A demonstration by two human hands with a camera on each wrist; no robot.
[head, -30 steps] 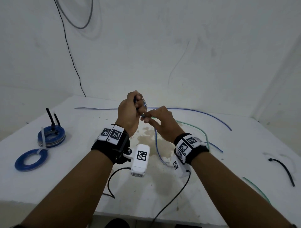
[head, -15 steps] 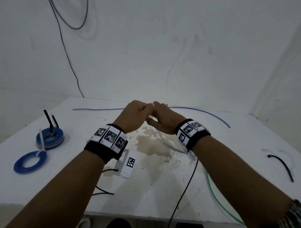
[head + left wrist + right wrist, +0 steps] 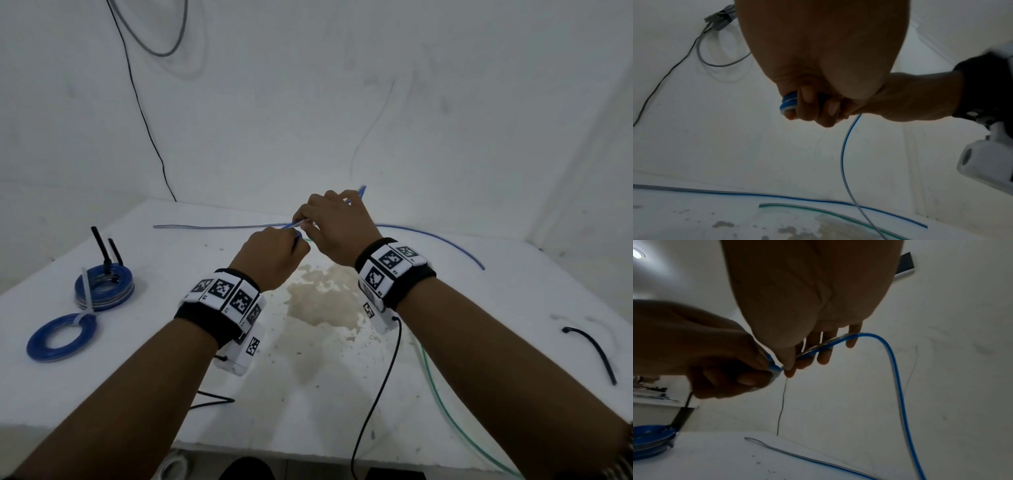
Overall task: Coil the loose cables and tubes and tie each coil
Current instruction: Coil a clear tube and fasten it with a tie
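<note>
My left hand point(image 3: 294, 240) is fisted around a small coil of the blue tube point(image 3: 788, 103); the wound turns show between its fingers. Just beyond it my right hand point(image 3: 308, 223) pinches the same blue tube point(image 3: 824, 347) between thumb and forefinger, and the tube lies across its other fingers. From there the tube arcs over and drops to the white table point(image 3: 308, 394), where its loose length point(image 3: 445, 240) trails right and left. A loose green tube point(image 3: 442, 404) runs off the front right edge. A short black tube point(image 3: 596, 353) lies at far right.
Two tied blue coils sit at the left: a stacked one point(image 3: 102, 291) with black ties point(image 3: 102, 250) standing in it, and a single ring point(image 3: 61, 337). A brown stain point(image 3: 322, 301) marks the table's middle. Black wrist-camera cables point(image 3: 376, 394) hang over the front edge. Walls close behind.
My left hand has dropped from upright to knuckles-up, still holding the coil. My right hand has come up over and past it, carrying the blue tube round.
</note>
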